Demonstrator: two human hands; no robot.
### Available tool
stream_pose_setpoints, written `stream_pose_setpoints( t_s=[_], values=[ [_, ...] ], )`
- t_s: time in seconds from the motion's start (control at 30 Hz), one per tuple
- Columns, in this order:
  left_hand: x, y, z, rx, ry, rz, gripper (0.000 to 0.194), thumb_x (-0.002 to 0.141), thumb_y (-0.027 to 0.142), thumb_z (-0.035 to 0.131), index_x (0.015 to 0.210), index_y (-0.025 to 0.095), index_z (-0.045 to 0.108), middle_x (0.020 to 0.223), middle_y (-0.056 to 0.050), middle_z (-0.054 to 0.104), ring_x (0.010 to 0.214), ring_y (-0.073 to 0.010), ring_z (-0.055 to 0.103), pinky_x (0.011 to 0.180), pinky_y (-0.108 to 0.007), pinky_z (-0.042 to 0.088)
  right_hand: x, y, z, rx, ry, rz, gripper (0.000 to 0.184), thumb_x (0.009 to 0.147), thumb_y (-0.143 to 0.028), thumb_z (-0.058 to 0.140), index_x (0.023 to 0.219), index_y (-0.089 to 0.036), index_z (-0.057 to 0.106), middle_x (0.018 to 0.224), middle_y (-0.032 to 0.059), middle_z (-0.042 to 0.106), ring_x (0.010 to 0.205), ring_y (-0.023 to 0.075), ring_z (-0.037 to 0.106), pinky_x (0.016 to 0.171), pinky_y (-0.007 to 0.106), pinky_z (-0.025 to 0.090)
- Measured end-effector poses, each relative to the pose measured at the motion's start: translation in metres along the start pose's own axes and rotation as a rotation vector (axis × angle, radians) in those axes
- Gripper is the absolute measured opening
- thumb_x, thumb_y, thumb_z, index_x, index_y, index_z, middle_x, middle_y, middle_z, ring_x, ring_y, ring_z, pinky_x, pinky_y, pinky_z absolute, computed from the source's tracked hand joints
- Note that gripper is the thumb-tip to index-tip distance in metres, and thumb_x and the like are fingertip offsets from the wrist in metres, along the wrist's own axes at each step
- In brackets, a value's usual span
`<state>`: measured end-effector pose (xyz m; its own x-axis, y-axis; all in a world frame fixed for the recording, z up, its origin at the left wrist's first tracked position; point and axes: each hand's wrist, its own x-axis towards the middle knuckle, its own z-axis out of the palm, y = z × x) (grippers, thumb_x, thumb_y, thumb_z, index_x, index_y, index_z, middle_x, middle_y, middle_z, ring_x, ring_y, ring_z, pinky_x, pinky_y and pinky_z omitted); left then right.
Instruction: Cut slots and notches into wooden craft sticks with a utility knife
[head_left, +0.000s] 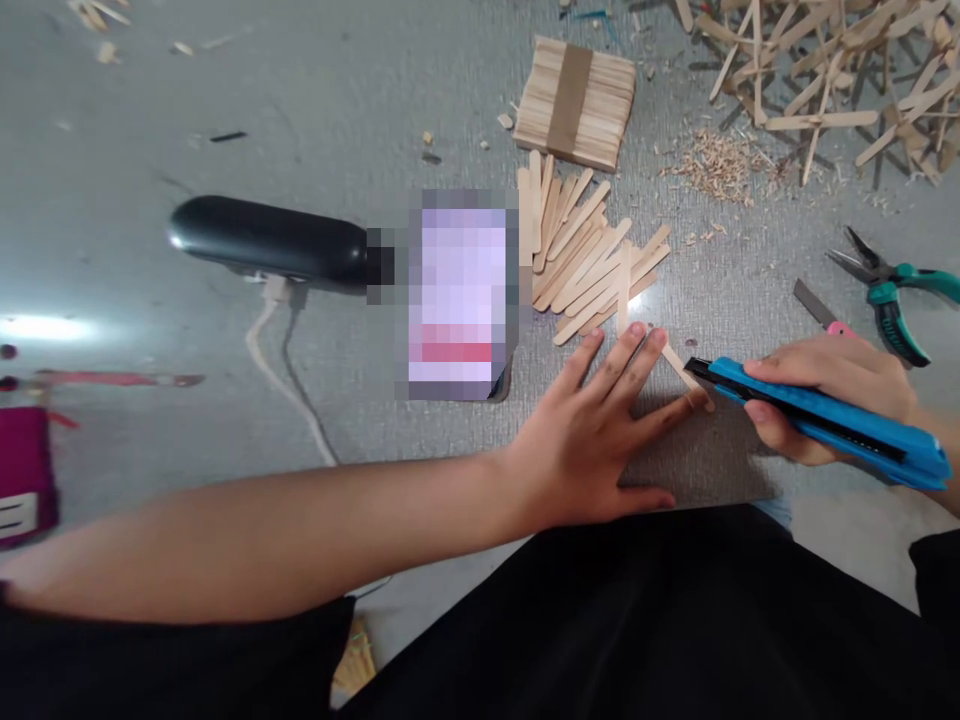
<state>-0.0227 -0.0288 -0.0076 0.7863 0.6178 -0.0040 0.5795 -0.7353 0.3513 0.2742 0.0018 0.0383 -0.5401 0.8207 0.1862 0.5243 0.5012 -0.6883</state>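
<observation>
My left hand (589, 435) lies on the table with its fingers spread. Its fingertips press on a wooden craft stick (681, 367), which slants out toward the right and is partly covered by the hand. Another craft stick (624, 285) points away from the fingertips. My right hand (825, 375) is closed around a blue box cutter (862, 430). The dark blade tip is at the slanted stick, close to its near end; whether it touches the wood I cannot tell. Beyond my left fingers lies a loose fan of craft sticks (581, 250).
A banded bundle of sticks (525, 110) lies behind the fan. Wood chips (716, 168) and joined stick pieces (821, 120) are at the far right. Pliers (889, 300) and a pink-handled blade (814, 305) lie right. A phone (461, 290) and a cabled black device (277, 240) are left.
</observation>
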Motion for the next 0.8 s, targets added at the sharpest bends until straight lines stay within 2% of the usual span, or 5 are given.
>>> stream_pose_setpoints(
  t_s=[0.13,0.3,0.4,0.53,0.8],
  values=[
    [0.001,0.000,-0.003,0.011,-0.010,0.011,0.115,0.089,0.090,0.075,0.181,0.031,0.037,0.188,-0.023,0.027,0.176,-0.0502,0.023,0.140,-0.072,0.016,0.005,0.006,0.005,-0.077,0.073,-0.294,0.040,0.090,-0.020,0.079,0.121,-0.044,0.072,0.084,-0.0068,0.083,0.060,0.0217,0.078,0.053,0.038,0.065],
    [0.003,-0.003,-0.002,-0.037,-0.035,0.064,0.107,0.091,0.084,0.077,0.178,0.033,0.043,0.190,-0.020,0.025,0.176,-0.0520,0.022,0.140,-0.076,0.013,0.001,0.015,0.011,-0.098,-0.003,-0.273,0.026,0.094,-0.032,0.074,0.116,-0.042,0.067,0.081,-0.0071,0.082,0.061,0.0203,0.076,0.056,0.037,0.063],
    [0.004,-0.005,-0.001,-0.069,-0.020,0.092,0.107,0.092,0.080,0.078,0.179,0.030,0.042,0.191,-0.019,0.022,0.176,-0.0506,0.022,0.142,-0.070,0.017,-0.001,0.016,0.011,-0.082,-0.070,-0.230,0.018,0.097,-0.034,0.069,0.113,-0.040,0.064,0.075,-0.0067,0.077,0.057,0.0192,0.072,0.054,0.036,0.060],
    [0.002,-0.006,0.001,-0.094,0.000,0.120,0.100,0.098,0.076,0.075,0.177,0.023,0.045,0.190,-0.024,0.019,0.178,-0.0465,0.021,0.143,-0.061,0.023,0.001,0.013,0.012,-0.073,-0.082,-0.352,0.026,0.097,-0.025,0.069,0.119,-0.036,0.062,0.075,-0.0063,0.074,0.056,0.0187,0.069,0.050,0.034,0.053],
    [-0.002,-0.005,0.000,-0.109,0.008,0.076,0.106,0.092,0.076,0.083,0.178,0.028,0.043,0.190,-0.022,0.021,0.177,-0.0493,0.019,0.143,-0.066,0.025,0.006,0.013,0.011,-0.165,-0.093,-0.489,0.017,0.102,-0.024,0.065,0.116,-0.033,0.066,0.074,-0.0051,0.071,0.056,0.0168,0.063,0.049,0.033,0.053]
  ],
)
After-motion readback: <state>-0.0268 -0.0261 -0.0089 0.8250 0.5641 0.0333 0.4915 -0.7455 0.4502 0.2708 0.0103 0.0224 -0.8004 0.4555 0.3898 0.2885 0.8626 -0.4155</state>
